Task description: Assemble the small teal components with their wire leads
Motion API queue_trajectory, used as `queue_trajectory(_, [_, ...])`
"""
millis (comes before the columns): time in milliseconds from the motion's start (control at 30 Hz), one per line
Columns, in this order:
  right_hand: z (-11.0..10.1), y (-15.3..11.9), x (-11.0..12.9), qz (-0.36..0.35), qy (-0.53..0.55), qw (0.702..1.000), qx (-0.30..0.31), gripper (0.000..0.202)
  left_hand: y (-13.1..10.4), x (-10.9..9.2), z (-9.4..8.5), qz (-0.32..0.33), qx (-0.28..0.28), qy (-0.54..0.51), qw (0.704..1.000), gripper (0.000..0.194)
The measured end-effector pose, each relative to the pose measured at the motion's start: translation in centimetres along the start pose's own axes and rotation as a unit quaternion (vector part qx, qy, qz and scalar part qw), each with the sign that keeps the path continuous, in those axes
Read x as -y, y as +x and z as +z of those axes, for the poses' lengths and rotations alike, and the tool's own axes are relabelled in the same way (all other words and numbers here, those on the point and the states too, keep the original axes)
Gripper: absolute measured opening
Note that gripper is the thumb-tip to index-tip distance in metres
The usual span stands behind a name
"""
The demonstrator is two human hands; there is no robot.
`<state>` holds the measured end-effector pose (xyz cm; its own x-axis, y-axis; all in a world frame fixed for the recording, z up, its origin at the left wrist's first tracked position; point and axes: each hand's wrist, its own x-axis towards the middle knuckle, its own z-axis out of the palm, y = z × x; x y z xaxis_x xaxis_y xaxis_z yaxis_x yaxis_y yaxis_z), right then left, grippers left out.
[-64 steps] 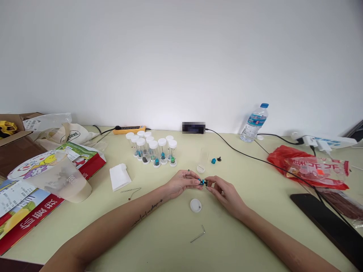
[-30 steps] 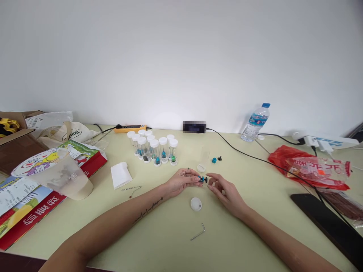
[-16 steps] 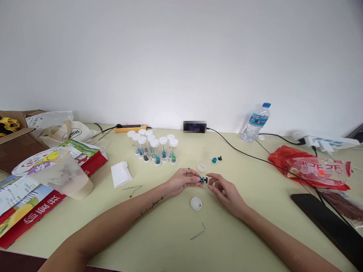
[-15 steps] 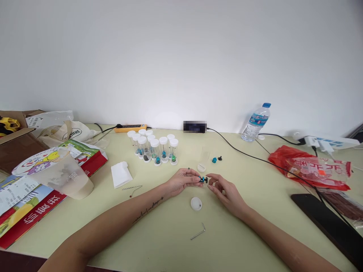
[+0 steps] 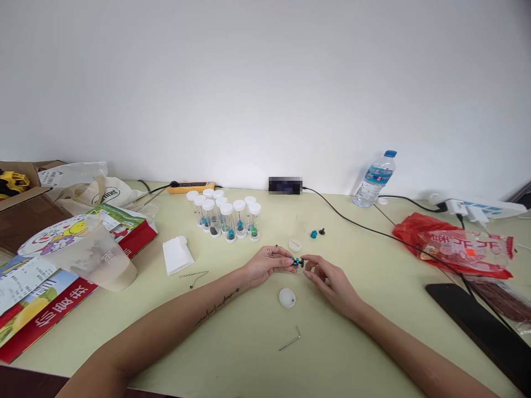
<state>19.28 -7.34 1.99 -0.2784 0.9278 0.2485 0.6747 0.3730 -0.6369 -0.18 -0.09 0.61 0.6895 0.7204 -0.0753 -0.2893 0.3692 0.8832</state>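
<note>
My left hand point(image 5: 265, 267) pinches a small blue-and-black metal part point(image 5: 296, 262) between thumb and fingers; a thin pale metal tool also seems to lie across that palm. A black disc-shaped end of the part points right. Close to this end is my right hand point(image 5: 329, 281), its thumb and index finger curved and apart; whether they touch the disc I cannot tell. Below the hands are a round white cap point(image 5: 287, 298) with a tiny dark piece in it and an L-shaped hex key point(image 5: 290, 339). Behind them lie a blue piece point(image 5: 313, 234), a black screw-like piece point(image 5: 322, 231) and a clear tube point(image 5: 299, 225).
Several clear tubes with white caps point(image 5: 226, 210) stand back left. A white packet point(image 5: 177, 255) and a thin metal tool point(image 5: 193, 275) lie left. A cup point(image 5: 112, 265) rests on packaging. Right are a bottle point(image 5: 375, 179), red bag point(image 5: 452, 243), cables and black slab point(image 5: 477, 326).
Almost nothing differs. The blue-and-black part has tilted or shifted very slightly in my left fingers; both hands stay in place.
</note>
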Motion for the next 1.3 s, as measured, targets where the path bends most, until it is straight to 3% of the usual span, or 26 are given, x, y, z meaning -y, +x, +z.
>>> queue_trajectory(1300, [0.17,-0.10,-0.57,-0.013,0.002,1.000,0.006,0.032,-0.11,0.06,-0.03,0.012,0.011,-0.001,1.000,0.027])
